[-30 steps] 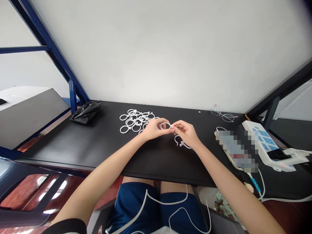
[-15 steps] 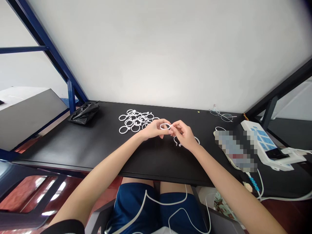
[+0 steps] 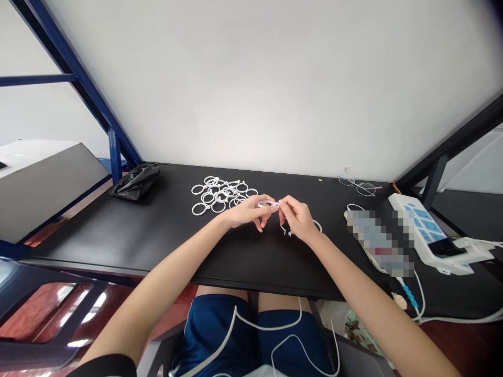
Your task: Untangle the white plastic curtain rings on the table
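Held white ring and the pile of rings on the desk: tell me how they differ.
The held white ring is a single ring, while the pile of rings is many rings overlapping one another. The held ring is up off the black desk, pinched between the left hand and right hand; the pile lies on the desktop. The held ring shows as a narrow oval, nearly edge-on; most rings in the pile show rounder. Both are white and ring-shaped.
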`<state>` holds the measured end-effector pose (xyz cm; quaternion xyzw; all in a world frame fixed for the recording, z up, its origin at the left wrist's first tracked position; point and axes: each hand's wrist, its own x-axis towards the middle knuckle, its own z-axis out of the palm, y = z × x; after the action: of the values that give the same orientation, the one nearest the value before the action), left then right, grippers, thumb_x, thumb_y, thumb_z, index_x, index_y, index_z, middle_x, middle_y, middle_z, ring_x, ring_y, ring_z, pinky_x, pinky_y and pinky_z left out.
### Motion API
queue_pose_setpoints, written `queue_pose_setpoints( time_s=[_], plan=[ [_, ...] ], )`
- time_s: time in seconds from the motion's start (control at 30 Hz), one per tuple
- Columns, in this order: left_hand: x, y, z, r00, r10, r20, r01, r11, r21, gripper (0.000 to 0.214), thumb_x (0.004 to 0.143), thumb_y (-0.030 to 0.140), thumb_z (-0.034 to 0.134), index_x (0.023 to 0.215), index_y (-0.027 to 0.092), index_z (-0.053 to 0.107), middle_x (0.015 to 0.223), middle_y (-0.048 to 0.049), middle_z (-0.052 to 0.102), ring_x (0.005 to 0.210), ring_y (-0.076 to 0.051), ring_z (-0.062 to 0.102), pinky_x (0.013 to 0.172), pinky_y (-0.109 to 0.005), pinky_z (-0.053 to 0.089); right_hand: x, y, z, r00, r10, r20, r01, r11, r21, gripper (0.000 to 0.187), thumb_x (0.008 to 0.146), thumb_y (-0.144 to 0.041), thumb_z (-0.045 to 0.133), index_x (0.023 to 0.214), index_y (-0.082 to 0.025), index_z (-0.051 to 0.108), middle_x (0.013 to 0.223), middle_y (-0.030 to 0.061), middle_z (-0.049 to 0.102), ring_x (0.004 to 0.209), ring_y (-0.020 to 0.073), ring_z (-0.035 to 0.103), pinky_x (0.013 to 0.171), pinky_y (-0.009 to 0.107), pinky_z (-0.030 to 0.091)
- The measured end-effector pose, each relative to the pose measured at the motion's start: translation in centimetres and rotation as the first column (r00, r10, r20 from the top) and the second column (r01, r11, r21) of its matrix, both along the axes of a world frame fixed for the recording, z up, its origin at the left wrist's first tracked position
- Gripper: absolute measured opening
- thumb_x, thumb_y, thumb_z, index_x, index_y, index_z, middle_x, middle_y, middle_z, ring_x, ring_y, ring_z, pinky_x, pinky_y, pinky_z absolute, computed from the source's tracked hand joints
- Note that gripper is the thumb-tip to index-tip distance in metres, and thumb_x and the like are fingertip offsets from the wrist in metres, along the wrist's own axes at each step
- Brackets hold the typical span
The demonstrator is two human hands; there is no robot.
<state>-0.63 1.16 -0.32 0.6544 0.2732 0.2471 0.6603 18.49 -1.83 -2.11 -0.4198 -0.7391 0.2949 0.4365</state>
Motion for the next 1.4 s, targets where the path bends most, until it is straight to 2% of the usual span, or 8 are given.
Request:
queue_pose_setpoints(
  time_s=[0.13, 0.3, 0.7, 0.97, 1.2, 1.4],
  plan=[
    [0.1, -0.1, -0.1, 1.000, -0.016, 0.006, 0.016, 1.000, 0.018, 0.038, 0.084, 0.048, 0.062, 0.104, 0.017, 0.053, 0.060, 0.0066, 0.049, 0.054, -0.008, 0.054, 0.051, -0.025, 0.057, 0.2, 0.0, -0.2, 0.995, -0.023, 0.094, 0.017, 0.998, 0.064, 0.035, 0.099, -0.041, 0.039, 0.071, -0.021, 0.044, 0.049, -0.0053, 0.047, 0.044, 0.0103, 0.048, 0.050, 0.024, 0.039],
    [0.1, -0.1, 0.0, 1.000, -0.028, -0.013, 0.029, 0.999, 0.031, 0.038, 0.084, 0.048, 0.062, 0.104, 0.017, 0.053, 0.060, 0.0070, 0.049, 0.053, -0.008, 0.055, 0.053, -0.025, 0.057, 0.3, 0.0, -0.2, 0.990, -0.016, 0.138, 0.005, 0.997, 0.079, 0.032, 0.099, -0.039, 0.038, 0.075, -0.021, 0.046, 0.050, -0.0056, 0.046, 0.044, 0.0100, 0.045, 0.050, 0.024, 0.036],
    [-0.1, 0.2, -0.2, 0.997, -0.049, -0.059, 0.054, 0.994, 0.095, 0.034, 0.088, 0.046, 0.059, 0.105, 0.017, 0.052, 0.061, 0.0052, 0.055, 0.054, -0.009, 0.058, 0.055, -0.024, 0.055, 0.4, 0.0, -0.3, 0.990, 0.006, 0.143, -0.016, 0.997, 0.073, 0.027, 0.098, -0.040, 0.042, 0.082, -0.021, 0.052, 0.051, -0.0057, 0.047, 0.043, 0.0099, 0.046, 0.047, 0.023, 0.035],
    [0.4, -0.3, -0.2, 0.997, -0.015, -0.075, 0.021, 0.996, 0.090, 0.045, 0.085, 0.053, 0.059, 0.109, 0.016, 0.053, 0.065, 0.0038, 0.055, 0.055, -0.009, 0.058, 0.054, -0.023, 0.055, 0.4, 0.0, -0.2, 0.992, -0.018, 0.124, 0.009, 0.997, 0.073, 0.027, 0.098, -0.041, 0.041, 0.082, -0.021, 0.050, 0.050, -0.0060, 0.049, 0.042, 0.0101, 0.048, 0.047, 0.023, 0.037],
    [1.0, -0.5, -0.8, 0.998, 0.012, -0.061, -0.006, 0.995, 0.095, 0.047, 0.087, 0.062, 0.049, 0.097, 0.016, 0.050, 0.066, 0.0014, 0.059, 0.051, -0.009, 0.060, 0.051, -0.021, 0.052, 0.1, -0.1, 0.0, 0.991, -0.094, 0.093, 0.085, 0.991, 0.101, 0.030, 0.098, -0.045, 0.039, 0.080, -0.022, 0.048, 0.051, -0.0054, 0.049, 0.041, 0.0105, 0.048, 0.047, 0.023, 0.039],
    [1.0, -0.1, -1.0, 0.996, 0.068, -0.060, -0.059, 0.988, 0.142, 0.046, 0.085, 0.060, 0.055, 0.093, 0.015, 0.054, 0.065, 0.0019, 0.058, 0.051, -0.009, 0.059, 0.051, -0.021, 0.052, 0.1, 0.1, -0.1, 0.990, -0.098, 0.102, 0.088, 0.991, 0.101, 0.030, 0.098, -0.043, 0.039, 0.080, -0.022, 0.049, 0.052, -0.0051, 0.049, 0.042, 0.0101, 0.048, 0.048, 0.023, 0.039]
  ],
)
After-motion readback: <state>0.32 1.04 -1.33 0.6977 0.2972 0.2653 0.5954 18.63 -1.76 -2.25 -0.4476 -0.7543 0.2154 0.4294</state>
